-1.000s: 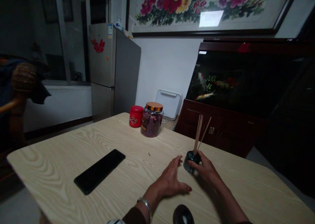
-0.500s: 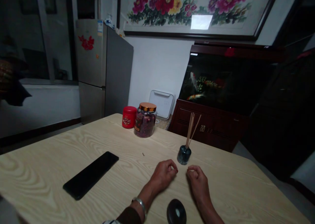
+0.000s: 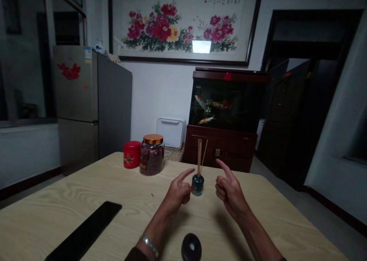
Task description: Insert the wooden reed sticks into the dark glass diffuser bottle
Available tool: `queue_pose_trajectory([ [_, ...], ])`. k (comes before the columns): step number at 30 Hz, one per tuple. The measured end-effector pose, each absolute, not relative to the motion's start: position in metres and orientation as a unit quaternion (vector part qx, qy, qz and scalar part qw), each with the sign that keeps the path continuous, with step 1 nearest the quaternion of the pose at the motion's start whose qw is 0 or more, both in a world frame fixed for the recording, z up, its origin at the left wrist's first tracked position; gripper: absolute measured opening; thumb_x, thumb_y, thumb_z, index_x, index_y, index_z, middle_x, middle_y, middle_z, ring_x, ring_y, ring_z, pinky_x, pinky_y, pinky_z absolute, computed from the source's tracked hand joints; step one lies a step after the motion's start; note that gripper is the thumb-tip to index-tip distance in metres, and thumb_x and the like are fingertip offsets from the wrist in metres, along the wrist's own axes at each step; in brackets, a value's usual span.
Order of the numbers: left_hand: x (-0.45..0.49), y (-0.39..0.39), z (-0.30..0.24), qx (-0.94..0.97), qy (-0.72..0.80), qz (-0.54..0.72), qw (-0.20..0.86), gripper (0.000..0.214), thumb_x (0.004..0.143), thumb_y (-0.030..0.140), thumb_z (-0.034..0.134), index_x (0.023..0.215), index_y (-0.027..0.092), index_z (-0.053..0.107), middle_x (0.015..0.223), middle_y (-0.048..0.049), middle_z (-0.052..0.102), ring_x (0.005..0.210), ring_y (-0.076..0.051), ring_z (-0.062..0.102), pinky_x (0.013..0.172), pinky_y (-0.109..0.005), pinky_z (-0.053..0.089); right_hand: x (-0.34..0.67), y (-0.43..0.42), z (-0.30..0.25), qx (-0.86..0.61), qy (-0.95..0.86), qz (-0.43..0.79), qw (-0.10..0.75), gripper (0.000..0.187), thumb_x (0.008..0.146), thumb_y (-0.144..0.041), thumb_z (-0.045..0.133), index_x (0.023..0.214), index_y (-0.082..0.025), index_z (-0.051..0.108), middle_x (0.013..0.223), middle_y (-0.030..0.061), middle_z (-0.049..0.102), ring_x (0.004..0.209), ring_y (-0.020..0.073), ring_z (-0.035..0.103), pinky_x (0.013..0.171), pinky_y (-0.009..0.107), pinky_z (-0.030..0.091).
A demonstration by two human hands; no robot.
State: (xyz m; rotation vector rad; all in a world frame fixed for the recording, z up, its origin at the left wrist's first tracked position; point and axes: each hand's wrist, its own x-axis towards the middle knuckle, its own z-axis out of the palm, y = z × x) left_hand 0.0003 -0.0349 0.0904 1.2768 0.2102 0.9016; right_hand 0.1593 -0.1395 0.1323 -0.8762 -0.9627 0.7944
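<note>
A small dark teal glass bottle (image 3: pixel 197 185) stands upright on the pale wood-grain table (image 3: pixel 63 188), holding a bundle of thin wooden reeds (image 3: pixel 200 157). My left hand (image 3: pixel 179 192) is raised just left of the bottle, its index finger extended and the other fingers curled. My right hand (image 3: pixel 231 192) is raised to the bottle's right, also with its index finger extended. Neither hand touches the bottle or holds anything. A round dark stone-like object (image 3: pixel 191 247) lies on the table near my wrists.
A black smartphone (image 3: pixel 86 230) lies at the table's near left. A red tin (image 3: pixel 132 154) and a gold-lidded jar of dried petals (image 3: pixel 151 155) stand at the far edge. Beyond are a refrigerator (image 3: pixel 91 100) and a fish tank (image 3: pixel 226 100).
My right hand held the bottle a second ago, then let go. Both hands have since risen with index fingers extended. The bottle stands upright, and my view has tilted upward and levelled.
</note>
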Motion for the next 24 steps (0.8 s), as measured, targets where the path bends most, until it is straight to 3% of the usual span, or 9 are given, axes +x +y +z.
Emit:
queue_pose_trajectory([
  [5,-0.012,-0.059,0.179,0.443,-0.125,0.443,0.769,0.082,0.075,0.011,0.065,0.148,0.026,0.03,0.053,0.0136,0.018,0.043,-0.005,0.005,0.041,-0.017,0.014,0.153,-0.168,0.219,-0.209,-0.466,0.407,0.757,0.078,0.074,-0.01,0.059,0.145,-0.033,0.036,0.062,-0.0121,0.024,0.045,0.0056,0.006,0.037,0.014,0.014],
  [9,-0.015,-0.063,0.209,0.405,-0.218,0.448,0.767,0.083,0.074,0.005,0.059,0.148,0.028,0.028,0.052,0.0135,0.015,0.041,-0.005,0.002,0.037,-0.016,0.013,0.153,-0.174,0.24,-0.124,-0.494,0.413,0.755,0.082,0.07,-0.009,0.055,0.146,-0.032,0.036,0.062,-0.0125,0.027,0.044,0.0048,0.001,0.034,0.013,0.01],
  [19,0.001,-0.051,0.169,0.337,-0.265,0.433,0.793,0.086,0.07,0.003,0.06,0.147,0.024,0.029,0.052,0.0146,0.015,0.037,-0.003,-0.003,0.032,-0.015,0.001,0.161,-0.158,0.197,-0.022,-0.501,0.471,0.726,0.092,0.072,-0.012,0.059,0.152,-0.034,0.02,0.055,-0.0164,0.023,0.035,0.0002,-0.005,0.029,0.009,0.001],
  [24,0.0,-0.042,0.157,0.333,-0.267,0.429,0.796,0.088,0.07,0.001,0.058,0.149,0.023,0.026,0.053,0.0139,0.014,0.037,-0.003,-0.004,0.033,-0.015,-0.001,0.168,-0.151,0.188,0.002,-0.492,0.479,0.727,0.093,0.073,-0.01,0.056,0.152,-0.035,0.015,0.054,-0.0167,0.028,0.035,0.0005,-0.003,0.029,0.008,0.003],
])
